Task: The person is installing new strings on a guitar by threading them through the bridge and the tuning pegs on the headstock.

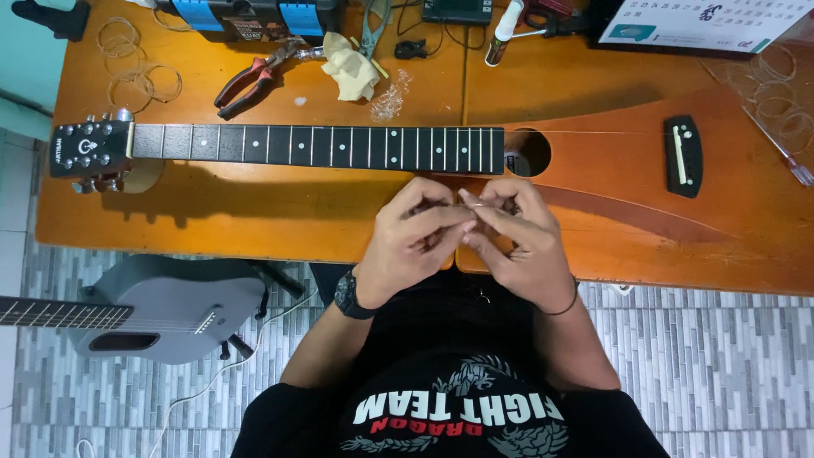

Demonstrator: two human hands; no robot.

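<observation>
Hands [471, 237] meet just past table edge [254, 254].

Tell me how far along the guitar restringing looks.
Done: the neck and bridge look bare of strings; loose coils lie on the table. In hand: left hand and right hand pinch something thin, probably a string. Left: no strings fitted yet.

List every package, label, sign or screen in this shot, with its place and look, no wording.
Printed sheet: top right of the bench, white rectangle with a teal patch, on a dark backing.
Boxy case: top edge left of centre, black with blue panels and a small dark label.
Headstock badge: left end of the guitar neck, small white round emblem on black.
Dark flat device: top centre; whether it is a screen cannot be told.
</observation>
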